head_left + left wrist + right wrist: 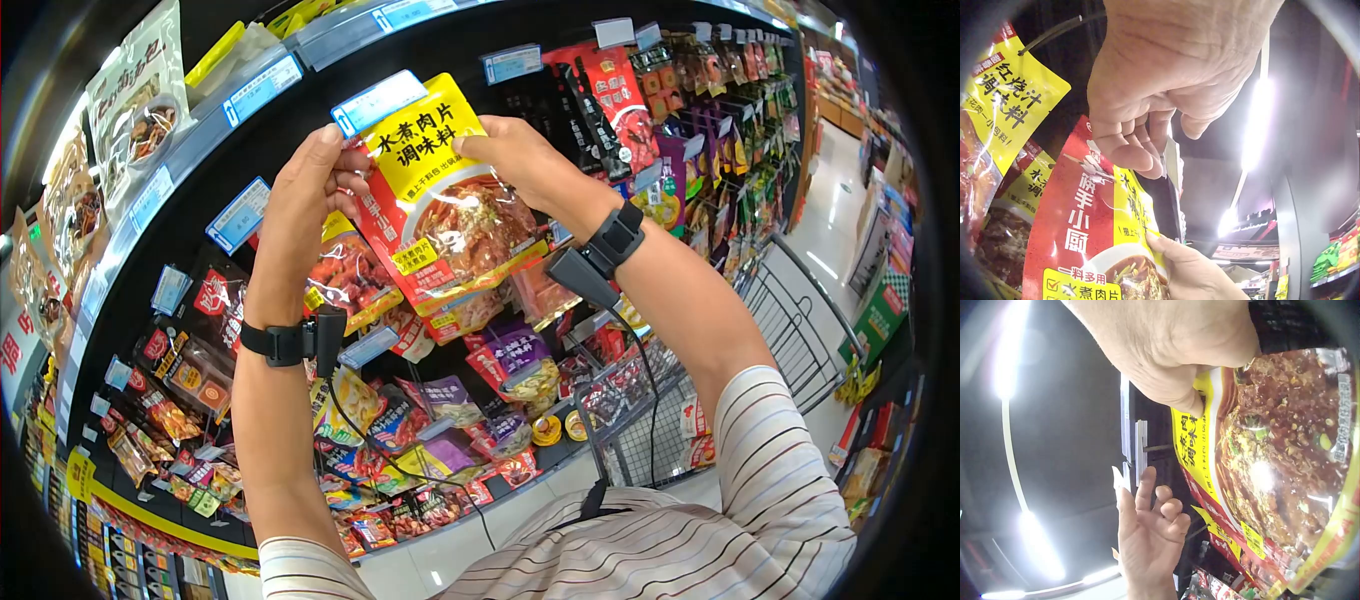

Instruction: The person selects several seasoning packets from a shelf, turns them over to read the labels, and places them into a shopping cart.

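A red and yellow seasoning packet (440, 240), with a picture of a meat dish, hangs at the front of the rack. My right hand (530, 165) pinches its upper right edge, thumb on the printed front. At the top left, my left hand (305, 180) is raised beside the blue-white price tag (378, 102), fingertips close to it. In the right wrist view the left hand (1157, 544) shows loosely bent fingers, with the thumb apart from them. Another red and yellow packet (345, 265) hangs behind, partly covered by the front one.
More packets (520, 365) hang in rows below, and red bags (610, 100) hang at the upper right. A metal shopping cart (790, 320) stands to the right beside an aisle. Bagged goods (140, 100) stand on the upper shelf at left. Black cables (640, 350) run from both wrist cameras.
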{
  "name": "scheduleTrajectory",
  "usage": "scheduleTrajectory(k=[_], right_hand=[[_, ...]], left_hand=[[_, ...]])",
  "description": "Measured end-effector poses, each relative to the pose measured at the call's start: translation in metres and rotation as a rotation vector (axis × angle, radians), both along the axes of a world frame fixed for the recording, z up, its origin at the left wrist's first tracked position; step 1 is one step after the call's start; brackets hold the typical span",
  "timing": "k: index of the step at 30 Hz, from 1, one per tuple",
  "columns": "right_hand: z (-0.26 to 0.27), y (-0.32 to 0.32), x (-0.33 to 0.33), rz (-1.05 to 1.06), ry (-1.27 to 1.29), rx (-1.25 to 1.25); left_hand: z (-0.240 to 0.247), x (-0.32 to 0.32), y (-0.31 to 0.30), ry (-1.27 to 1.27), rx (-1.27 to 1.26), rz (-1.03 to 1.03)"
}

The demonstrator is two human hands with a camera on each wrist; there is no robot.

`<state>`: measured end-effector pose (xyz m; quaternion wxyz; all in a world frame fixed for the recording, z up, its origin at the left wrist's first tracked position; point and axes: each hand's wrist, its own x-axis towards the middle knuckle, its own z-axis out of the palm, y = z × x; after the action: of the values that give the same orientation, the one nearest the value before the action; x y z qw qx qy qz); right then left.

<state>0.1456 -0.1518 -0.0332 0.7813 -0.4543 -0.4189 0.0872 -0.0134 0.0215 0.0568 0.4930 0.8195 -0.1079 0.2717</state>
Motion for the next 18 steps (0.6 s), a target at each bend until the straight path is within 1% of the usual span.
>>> scheduleTrajectory(k=[5,8,11,14,17,18], right_hand=[[-0.004,0.007,0.007,-0.009,0.028,-0.011],[0.001,0.009,0.006,-0.018,0.072,-0.065],[0.000,0.020,0.023,-0.009,0.060,-0.077],[0.002,0.032,0.037,-0.105,0.006,-0.136],[0.009,0.042,0.033,-0.163,0.070,-0.153],[0.004,0.056,0.050,-0.117,0.081,-0.131]], left_hand=[[-0.002,0.002,0.002,0.009,-0.002,0.019],[-0.003,0.004,0.005,0.019,-0.001,0.014],[-0.006,0.007,0.009,0.030,-0.008,0.016],[-0.009,0.008,0.010,0.042,-0.007,0.023],[-0.011,0.007,0.012,0.066,-0.002,0.036],[-0.012,0.006,0.014,0.075,0.007,0.042]])
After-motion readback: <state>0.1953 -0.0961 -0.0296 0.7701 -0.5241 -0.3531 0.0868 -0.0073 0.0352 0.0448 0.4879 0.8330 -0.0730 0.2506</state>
